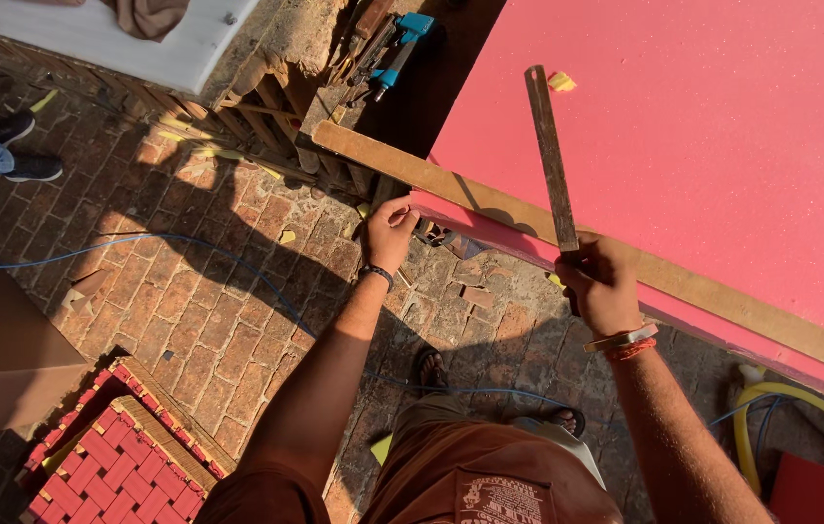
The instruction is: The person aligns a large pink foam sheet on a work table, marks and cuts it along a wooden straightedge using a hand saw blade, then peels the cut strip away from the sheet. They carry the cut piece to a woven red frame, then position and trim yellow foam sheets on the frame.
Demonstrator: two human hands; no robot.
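Saw blade: long, thin, dull rusty metal strip [550,155], lying slantwise over the pink sheet
Right hand [602,286]: fist closed around the blade's lower end
Left hand [390,233]: fingers curled on the board's corner
Pink sheet [723,146]: smooth, flat, speckled foam
Wooden strip [490,199]: long plain batten along the edge
Floor [218,291]: rough worn brick

Strong, warm sunlight floods the scene, coming from the right of the frame and casting long, hard-edged shadows leftward over the brick floor [189,291]. The red board [723,146] at upper right glows brightly, nearly washed out, with the metal ruler [550,155] throwing a thin shadow. Focus is sharp throughout; wide-angle bending shows at the frame edges, and the lower corners sit darker.
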